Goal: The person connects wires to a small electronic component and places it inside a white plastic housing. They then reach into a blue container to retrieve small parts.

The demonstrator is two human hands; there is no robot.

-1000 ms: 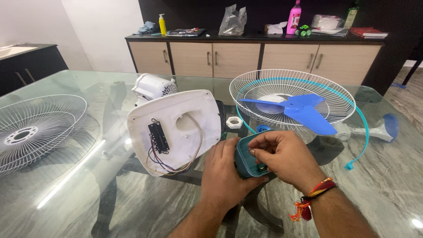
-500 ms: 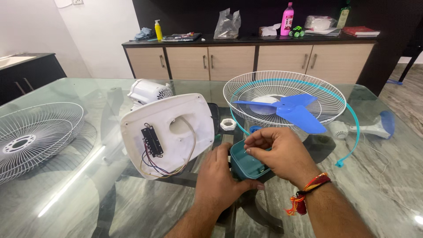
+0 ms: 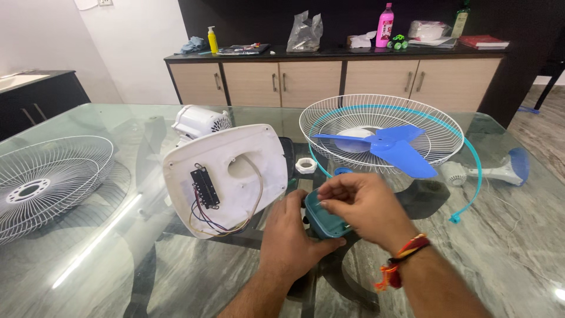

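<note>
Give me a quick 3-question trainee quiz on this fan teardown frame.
1. True or false: the blue fan blade lies inside the wire guard on the right of the glass table.
2. Which hand supports the teal plastic part from below? A) left hand B) right hand
3. Fill in: wires run from the black switch block on the white ____.

Key: 1 true. 2 A; the right hand's fingers work at its top edge. 3 base cover.
</note>
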